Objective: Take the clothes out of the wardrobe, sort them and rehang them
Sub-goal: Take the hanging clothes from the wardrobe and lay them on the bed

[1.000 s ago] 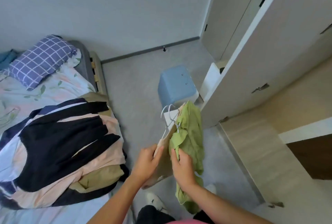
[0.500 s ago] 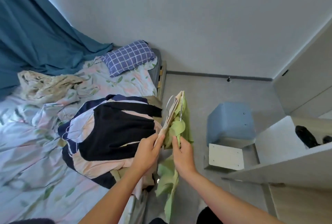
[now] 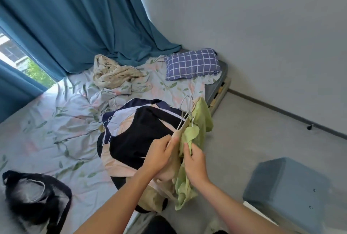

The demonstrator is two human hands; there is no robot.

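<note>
The fingers of the left hand pinch a beige garment on a white hanger. The right hand curls its fingers round a green garment just beside it. Both clothes hang over the near right edge of the bed, touching a pile of dark and pink clothes. A checked pillow lies far back. A blue stool stands on the floor to the right.

Obscured and cropped items

Hangers mostly covered by garments; blue stool at 4 o'clock cropped at frame edge; black bag blurred.
</note>
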